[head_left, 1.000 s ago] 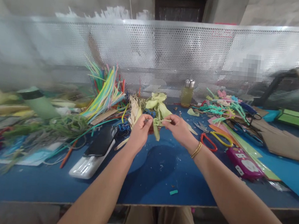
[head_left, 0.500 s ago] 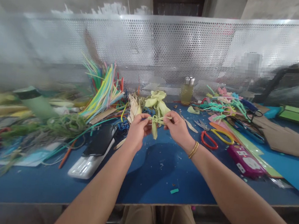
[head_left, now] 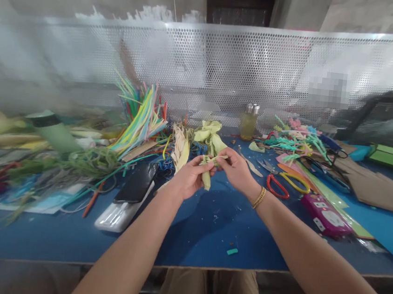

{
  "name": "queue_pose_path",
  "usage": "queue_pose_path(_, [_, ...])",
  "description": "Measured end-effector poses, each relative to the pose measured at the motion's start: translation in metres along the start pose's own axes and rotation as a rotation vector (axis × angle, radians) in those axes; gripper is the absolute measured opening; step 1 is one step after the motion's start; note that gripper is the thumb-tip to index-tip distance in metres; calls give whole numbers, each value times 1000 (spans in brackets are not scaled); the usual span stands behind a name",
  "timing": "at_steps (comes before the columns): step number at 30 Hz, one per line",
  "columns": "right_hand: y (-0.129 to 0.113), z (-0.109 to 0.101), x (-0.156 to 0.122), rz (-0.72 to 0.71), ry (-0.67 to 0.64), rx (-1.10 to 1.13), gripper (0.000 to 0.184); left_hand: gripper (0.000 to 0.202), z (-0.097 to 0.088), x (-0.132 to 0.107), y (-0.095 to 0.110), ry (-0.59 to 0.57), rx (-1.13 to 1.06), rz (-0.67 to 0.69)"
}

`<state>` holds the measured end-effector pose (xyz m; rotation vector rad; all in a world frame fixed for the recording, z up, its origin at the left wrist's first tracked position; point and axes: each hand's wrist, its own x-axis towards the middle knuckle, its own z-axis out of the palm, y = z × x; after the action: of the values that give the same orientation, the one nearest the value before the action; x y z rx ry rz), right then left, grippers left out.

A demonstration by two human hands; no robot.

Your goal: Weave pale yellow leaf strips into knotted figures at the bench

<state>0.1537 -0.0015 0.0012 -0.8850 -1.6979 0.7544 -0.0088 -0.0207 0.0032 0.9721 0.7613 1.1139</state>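
Over the middle of the table, both hands hold a small knotted piece of pale green corn husk [head_left: 207, 181], with one end hanging down. My left hand [head_left: 193, 177] is closed around its left side, the thumb lying across the front. Between thumb and fingertips, my right hand [head_left: 234, 169] pinches a thin strip at its right side. Just behind the hands lies a loose heap of pale green husks [head_left: 210, 132]. Drier, cream-coloured husks [head_left: 180, 147] lie left of that heap. The fingertips partly hide the knot.
Scissors [head_left: 278, 186] with red and yellow handles lie to the right, near a purple case [head_left: 324, 215]. A black phone [head_left: 136, 183] rests on a white device [head_left: 115, 215] at left. Behind stand colourful stems [head_left: 139, 120], a bottle [head_left: 249, 124] and a perforated metal screen [head_left: 232, 71].
My left hand has come in closer to the right hand and wrapped further round the knotted husk. The right hand still pinches the strip. The whole view has shifted slightly.
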Motion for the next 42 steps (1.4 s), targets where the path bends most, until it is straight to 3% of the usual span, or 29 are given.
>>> queue_pose_path(3, [0, 0, 0, -38, 25, -63, 6, 34, 3, 1, -1, 59, 18, 110])
queue_pose_path(9, [4, -3, 0, -63, 51, -172, 5, 41, -2, 1, 0, 157, 130, 84])
queue_pose_path(14, [4, 0, 1, -34, 49, -110, 7, 43, -8, 8, -4, 390, 256, 268])
queue_pose_path(17, [3, 3, 1, 9, 86, -69, 9, 41, -8, 12, -4, 448, 284, 370])
queue_pose_path(29, [10, 4, 1, 115, 33, 92, 11, 14, -11, 14, -4, 334, 244, 323])
queue_pose_path(33, [12, 6, 1, 147, -15, 140, 13, 20, -14, 14, -2, 283, 179, 282])
queue_pose_path(38, [15, 8, 0, 149, -19, 171, 17, 26, -12, 6, 3, 125, 313, 211])
queue_pose_path(42, [14, 8, 0, 179, 8, 185, 18, 36, -9, 1, 4, 108, 586, 248])
